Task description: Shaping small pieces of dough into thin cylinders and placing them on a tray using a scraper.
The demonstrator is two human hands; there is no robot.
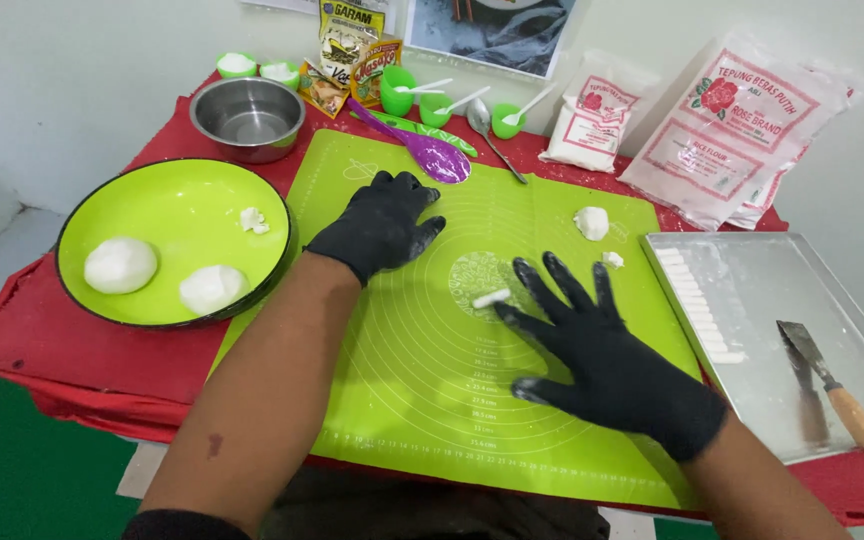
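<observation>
With one row of dough sticks [697, 305] on the tray [782, 300], we roll another dough piece [490, 298] under the spread fingers of our right hand [607, 355], left hand [380, 225] spread flat on the mat [422, 380]; two dough balls [120, 264] remain in the bowl [172, 200].

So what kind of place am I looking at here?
Likely a small home-style dough-making station: a green silicone mat, flour bags against the wall, and a metal tray lined with small white dough pieces.

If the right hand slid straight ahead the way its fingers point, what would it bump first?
The right hand points up and to the left, so it would probably meet the small dough piece first; its index fingertip already looks close to it on the green mat.
</observation>
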